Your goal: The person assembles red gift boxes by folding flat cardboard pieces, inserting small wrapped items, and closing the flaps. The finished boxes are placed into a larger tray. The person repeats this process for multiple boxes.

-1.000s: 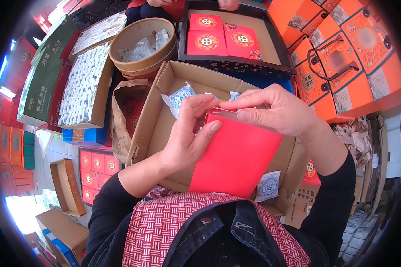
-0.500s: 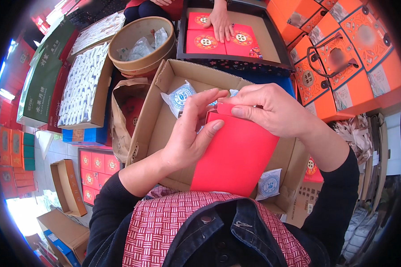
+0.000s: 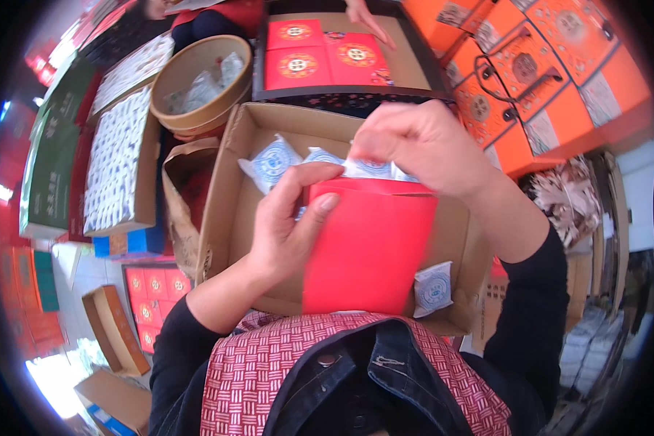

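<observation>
In front of my chest is a plain red paper box (image 3: 370, 247), its broad face toward me and its top edge parted. My left hand (image 3: 287, 214) holds it by the upper left corner, thumb on the face and fingers behind. Over the top right edge, my right hand (image 3: 421, 145) hovers with bent fingers. Motion smears those fingertips, so I cannot tell whether they hold anything. Beneath the box lies an open cardboard carton (image 3: 298, 120). White packets with blue round prints lie in it: one at the left (image 3: 271, 166), others behind the box, and one packet (image 3: 434, 291) at right.
Beyond the carton, a dark-rimmed tray (image 3: 414, 76) holds red boxes (image 3: 298, 65), with another person's hand (image 3: 370, 22) above it. Orange gift boxes (image 3: 527, 69) are stacked at right. A round tub (image 3: 211, 120), a paper bag (image 3: 178, 196) and a carton of white packets (image 3: 120, 152) stand left.
My right hand has come off the red box's top flap and risen slightly. The other person's hand has lifted off the red boxes. The whole view has shifted a little.
</observation>
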Action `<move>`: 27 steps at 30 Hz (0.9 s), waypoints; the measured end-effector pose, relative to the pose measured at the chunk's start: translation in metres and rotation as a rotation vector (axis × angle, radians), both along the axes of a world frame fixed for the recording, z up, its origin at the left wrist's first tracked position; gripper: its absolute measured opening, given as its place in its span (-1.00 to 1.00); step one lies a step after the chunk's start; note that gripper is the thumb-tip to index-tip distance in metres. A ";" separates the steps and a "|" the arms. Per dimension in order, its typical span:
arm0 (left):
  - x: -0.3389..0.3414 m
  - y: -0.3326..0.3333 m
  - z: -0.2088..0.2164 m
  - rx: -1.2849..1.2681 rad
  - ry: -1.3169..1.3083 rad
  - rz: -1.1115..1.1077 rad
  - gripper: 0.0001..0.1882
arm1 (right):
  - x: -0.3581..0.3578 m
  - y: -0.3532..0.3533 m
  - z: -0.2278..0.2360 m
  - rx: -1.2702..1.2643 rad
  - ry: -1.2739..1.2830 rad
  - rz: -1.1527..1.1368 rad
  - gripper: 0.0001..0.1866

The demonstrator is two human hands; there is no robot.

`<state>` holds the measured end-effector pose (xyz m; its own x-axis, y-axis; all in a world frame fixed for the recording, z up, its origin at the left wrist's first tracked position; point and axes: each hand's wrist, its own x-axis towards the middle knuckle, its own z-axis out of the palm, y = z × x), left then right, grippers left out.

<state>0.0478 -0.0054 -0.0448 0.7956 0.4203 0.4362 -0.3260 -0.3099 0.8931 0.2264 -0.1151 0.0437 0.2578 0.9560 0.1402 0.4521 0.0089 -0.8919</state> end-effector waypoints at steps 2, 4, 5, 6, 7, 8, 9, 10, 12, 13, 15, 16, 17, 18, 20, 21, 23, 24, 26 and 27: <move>-0.003 0.000 0.004 0.009 -0.011 0.000 -0.76 | 0.018 -0.023 0.004 -0.036 0.097 0.015 -0.77; -0.002 0.000 0.003 -0.005 -0.013 -0.020 -0.77 | 0.029 -0.052 -0.002 -0.138 0.383 0.044 -0.68; 0.000 0.000 0.002 -0.006 -0.016 -0.027 -0.76 | 0.026 -0.059 -0.007 -0.146 0.413 0.011 -0.68; 0.000 0.000 0.002 -0.004 -0.008 -0.038 -0.76 | 0.019 -0.065 -0.013 -0.151 0.450 -0.021 -0.68; 0.001 0.000 0.002 -0.002 -0.001 -0.048 -0.76 | 0.013 -0.069 -0.017 -0.156 0.486 -0.051 -0.67; 0.001 -0.001 0.002 0.001 0.007 -0.056 -0.75 | 0.007 -0.069 -0.016 -0.167 0.468 -0.099 -0.69; 0.001 -0.002 0.004 -0.004 0.005 -0.060 -0.75 | 0.002 -0.068 -0.019 -0.164 0.466 -0.141 -0.70; 0.001 -0.003 0.006 -0.010 0.003 -0.063 -0.75 | -0.003 -0.067 -0.020 -0.161 0.464 -0.184 -0.71; 0.002 -0.006 0.007 -0.028 0.005 -0.062 -0.76 | -0.010 -0.066 -0.024 -0.136 0.423 -0.251 -0.72; 0.002 -0.008 0.007 -0.040 0.009 -0.059 -0.77 | -0.012 -0.064 -0.027 -0.115 0.384 -0.277 -0.72; 0.003 -0.009 0.006 -0.009 0.023 -0.035 -0.78 | -0.020 -0.061 -0.031 -0.089 0.343 -0.319 -0.72; 0.004 -0.009 0.005 0.036 0.034 -0.014 -0.79 | -0.026 -0.058 -0.033 -0.085 0.341 -0.334 -0.72; 0.004 -0.009 0.004 0.080 0.044 0.006 -0.79 | -0.029 -0.058 -0.034 -0.080 0.339 -0.350 -0.70; 0.004 -0.010 0.005 0.058 0.066 0.006 -0.79 | -0.030 -0.060 -0.036 -0.047 0.269 -0.323 -0.68; 0.003 -0.011 0.008 0.016 0.109 0.007 -0.77 | -0.031 -0.064 -0.042 0.017 0.127 -0.268 -0.62; 0.003 -0.011 0.008 0.003 0.096 -0.005 -0.77 | -0.032 -0.066 -0.042 0.105 0.269 -0.280 -0.62; 0.002 -0.009 0.006 -0.022 0.072 -0.027 -0.78 | -0.036 -0.071 -0.041 0.282 0.552 -0.295 -0.60; 0.002 -0.009 0.006 -0.045 0.055 -0.071 -0.76 | -0.039 -0.077 -0.045 0.265 0.400 -0.310 -0.61; 0.004 -0.006 0.004 -0.087 0.023 -0.133 -0.73 | -0.046 -0.084 -0.060 0.234 0.102 -0.309 -0.64; 0.004 -0.003 0.004 -0.125 0.070 -0.271 -0.60 | -0.050 -0.082 -0.062 0.268 0.064 -0.336 -0.65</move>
<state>0.0515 -0.0084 -0.0404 0.9123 0.2359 0.3348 -0.3182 -0.1064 0.9420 0.1760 -0.1975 -0.0183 0.5647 0.7496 0.3454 0.4132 0.1055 -0.9045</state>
